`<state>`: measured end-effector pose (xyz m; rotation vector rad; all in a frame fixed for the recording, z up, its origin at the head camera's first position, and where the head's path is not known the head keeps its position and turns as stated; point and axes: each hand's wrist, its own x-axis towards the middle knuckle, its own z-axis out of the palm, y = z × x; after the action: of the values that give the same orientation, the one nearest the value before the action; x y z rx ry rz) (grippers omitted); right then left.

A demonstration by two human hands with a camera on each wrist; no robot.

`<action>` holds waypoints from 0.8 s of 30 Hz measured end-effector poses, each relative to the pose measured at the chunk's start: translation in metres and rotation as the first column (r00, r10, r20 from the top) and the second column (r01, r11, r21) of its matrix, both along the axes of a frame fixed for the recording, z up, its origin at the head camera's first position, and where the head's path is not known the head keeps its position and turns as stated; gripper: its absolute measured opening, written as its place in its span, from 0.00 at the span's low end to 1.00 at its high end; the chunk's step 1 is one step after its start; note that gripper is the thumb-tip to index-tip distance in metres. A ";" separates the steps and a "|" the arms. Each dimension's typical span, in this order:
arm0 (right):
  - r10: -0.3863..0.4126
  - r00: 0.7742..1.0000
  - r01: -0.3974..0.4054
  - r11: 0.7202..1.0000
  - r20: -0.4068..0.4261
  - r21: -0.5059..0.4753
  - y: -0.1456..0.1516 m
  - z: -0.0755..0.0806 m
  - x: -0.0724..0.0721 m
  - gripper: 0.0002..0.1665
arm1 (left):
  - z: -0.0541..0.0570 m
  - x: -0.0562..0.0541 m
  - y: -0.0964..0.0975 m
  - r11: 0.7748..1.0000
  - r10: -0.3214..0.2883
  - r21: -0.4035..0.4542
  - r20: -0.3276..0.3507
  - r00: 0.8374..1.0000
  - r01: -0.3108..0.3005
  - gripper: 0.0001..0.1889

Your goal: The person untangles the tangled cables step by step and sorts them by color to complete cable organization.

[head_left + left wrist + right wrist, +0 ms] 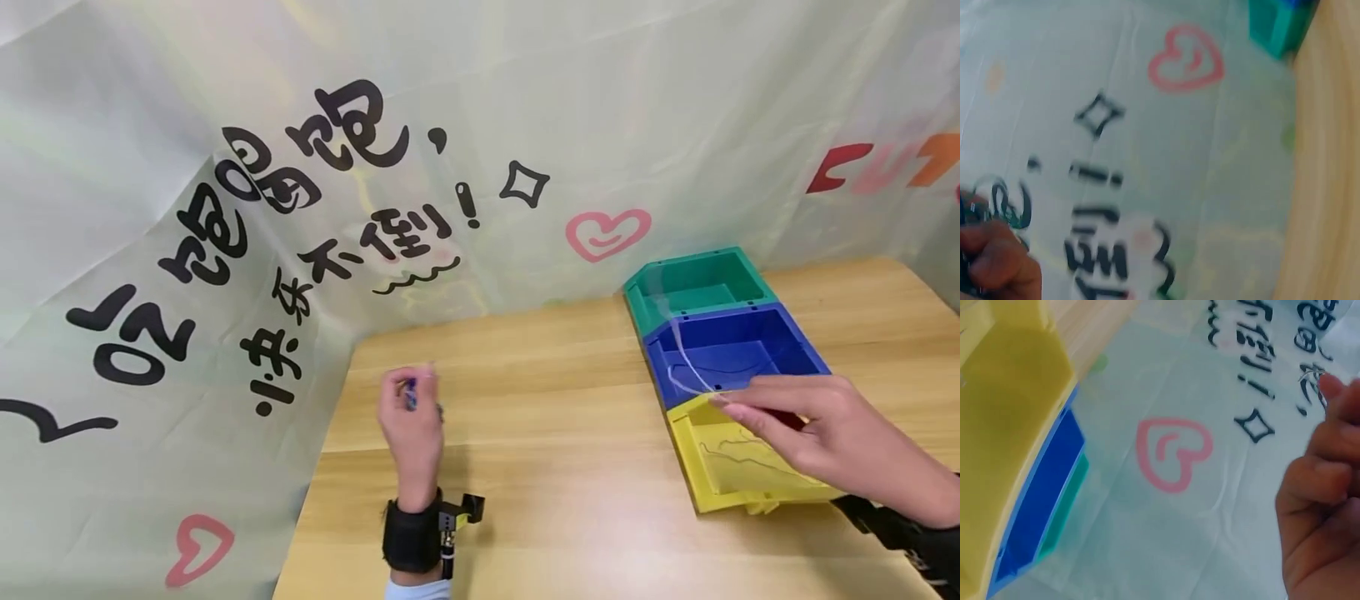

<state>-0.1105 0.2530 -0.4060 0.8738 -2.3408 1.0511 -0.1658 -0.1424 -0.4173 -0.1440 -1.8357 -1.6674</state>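
My right hand (840, 429) pinches a thin whitish strand (684, 350) between thumb and fingertips, above the yellow bin (697, 479). The strand's upper part is blurred and passes in front of the blue bin (660, 371) and the green bin (645, 304). In the right wrist view a bit of strand (1311, 374) shows at the fingertips. My left hand (412, 433) is raised over the left side of the table with curled fingers round a small dark blue bundle (409, 393). Mostly hidden by the fingers, the bundle (971, 215) shows dark at the left wrist view's edge; its kind I cannot tell.
The three bins stand in a joined row on the right of the wooden table (540, 467). Thin wavy strands (738, 458) lie in the yellow bin, and a dark strand (720, 369) in the blue one. A pale printed sheet (480, 100) hangs behind and left.
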 end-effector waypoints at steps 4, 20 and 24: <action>-0.128 0.991 0.126 0.991 0.045 0.038 0.008 -0.004 0.004 0.21 | -0.004 0.005 0.009 0.983 -0.164 -0.077 0.035 0.986 0.166 0.09; -0.366 0.930 0.365 0.930 0.021 0.036 0.047 -0.023 0.021 0.08 | -0.014 0.013 0.022 0.967 -0.244 -0.067 0.028 0.969 0.245 0.07; -0.410 0.911 0.408 0.912 0.040 0.048 0.053 -0.024 0.026 0.08 | -0.015 0.015 0.024 0.963 -0.262 -0.057 0.045 0.964 0.265 0.07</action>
<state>-0.0846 0.3059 -0.4298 0.3418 -2.4443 0.8577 -0.1506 -0.1183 -0.4321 -0.4033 -1.9663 -1.8004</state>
